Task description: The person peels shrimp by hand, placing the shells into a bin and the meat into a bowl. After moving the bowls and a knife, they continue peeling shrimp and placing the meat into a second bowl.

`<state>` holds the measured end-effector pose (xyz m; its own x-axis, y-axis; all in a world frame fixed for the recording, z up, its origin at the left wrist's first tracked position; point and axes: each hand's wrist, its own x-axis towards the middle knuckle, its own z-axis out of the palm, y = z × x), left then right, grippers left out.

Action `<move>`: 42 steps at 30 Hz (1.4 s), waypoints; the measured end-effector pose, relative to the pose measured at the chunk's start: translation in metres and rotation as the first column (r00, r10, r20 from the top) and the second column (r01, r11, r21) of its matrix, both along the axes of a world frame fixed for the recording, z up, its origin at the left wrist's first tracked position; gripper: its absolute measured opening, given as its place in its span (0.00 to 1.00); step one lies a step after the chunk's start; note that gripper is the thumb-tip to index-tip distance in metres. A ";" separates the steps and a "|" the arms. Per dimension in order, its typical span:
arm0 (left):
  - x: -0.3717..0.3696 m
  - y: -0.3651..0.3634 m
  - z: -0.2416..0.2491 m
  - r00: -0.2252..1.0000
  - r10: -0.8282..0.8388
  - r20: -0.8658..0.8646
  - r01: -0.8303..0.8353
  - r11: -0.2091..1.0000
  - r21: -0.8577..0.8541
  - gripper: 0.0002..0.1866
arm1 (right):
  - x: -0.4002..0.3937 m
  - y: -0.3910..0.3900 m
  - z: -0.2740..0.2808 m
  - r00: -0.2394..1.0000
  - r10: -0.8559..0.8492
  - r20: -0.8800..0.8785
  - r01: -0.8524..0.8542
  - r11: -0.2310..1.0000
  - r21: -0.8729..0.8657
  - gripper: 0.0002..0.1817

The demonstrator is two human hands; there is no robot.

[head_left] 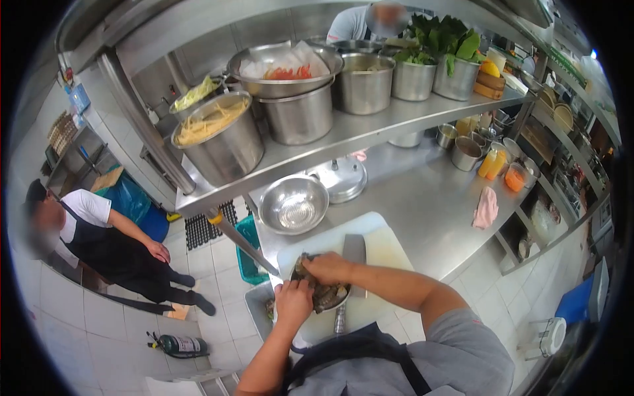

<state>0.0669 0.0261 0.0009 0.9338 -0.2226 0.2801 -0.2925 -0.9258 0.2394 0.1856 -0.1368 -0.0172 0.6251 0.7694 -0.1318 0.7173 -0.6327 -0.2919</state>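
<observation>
A round metal bowl (343,301) with grey-brown raw shrimp (325,298) sits at the near left of a white cutting board (389,247). Over its far side, my right hand (330,268) has its fingers closed on a shrimp (300,267). My left hand (293,302) is at the bowl's left side, fingers curled against the same shrimp; its fingertips are partly hidden. A broad cleaver blade (354,249) lies on the board just right of the bowl, partly under my right forearm. A metal handle (340,321) shows below the bowl.
A perforated steel bowl (293,204) and a pot lid (343,178) stand behind the board. Above hangs a shelf (396,122) of steel pots. A grey bin (259,305) and a green basket (249,247) are at left. A co-worker (99,228) stands further left; a pink cloth (485,208) lies right.
</observation>
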 end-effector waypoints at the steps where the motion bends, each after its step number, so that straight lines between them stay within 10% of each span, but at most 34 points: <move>1: 0.000 0.001 -0.002 1.000 0.009 0.009 -0.008 0.999 -0.031 0.11 | 0.001 -0.003 0.008 0.999 0.003 -0.054 -0.003 1.000 0.009 0.32; 8: 0.009 0.003 -0.004 0.991 0.132 -0.001 -0.128 0.957 -0.260 0.11 | 0.009 -0.030 0.044 0.983 -0.015 -0.181 0.037 0.992 0.121 0.21; 12: 0.013 0.001 -0.003 0.990 0.137 0.022 -0.122 0.938 -0.325 0.12 | -0.005 -0.032 0.039 0.989 0.025 0.143 -0.048 0.986 0.157 0.18; 21: 0.017 0.014 0.001 0.982 0.014 -0.187 -0.096 0.895 -0.435 0.19 | -0.018 -0.058 0.050 0.990 0.012 0.137 -0.071 0.899 0.431 0.10; 28: 0.010 -0.003 0.032 0.997 -0.067 -0.032 0.055 0.954 -0.294 0.30 | -0.029 -0.081 0.079 0.989 -0.099 0.112 0.003 0.764 0.646 0.09; 31: 0.024 -0.002 0.022 0.986 -0.137 -0.098 0.076 0.881 -0.467 0.27 | -0.031 -0.092 0.084 0.986 -0.134 -0.101 0.165 0.677 0.718 0.11; 33: 0.031 0.000 0.013 0.866 -0.353 -0.356 -0.139 0.512 -0.848 0.17 | -0.031 -0.098 0.087 0.981 -0.132 -0.144 0.196 0.632 0.750 0.11; 36: 0.035 0.000 0.016 0.848 -0.416 -0.329 -0.199 0.325 -0.924 0.11 | -0.031 -0.103 0.089 0.971 -0.127 -0.202 0.238 0.593 0.769 0.12; 42: 0.041 0.000 0.048 0.873 -0.341 -0.349 -0.177 0.446 -0.877 0.10 | -0.038 -0.091 0.096 0.986 -0.134 -0.098 0.164 0.701 0.695 0.19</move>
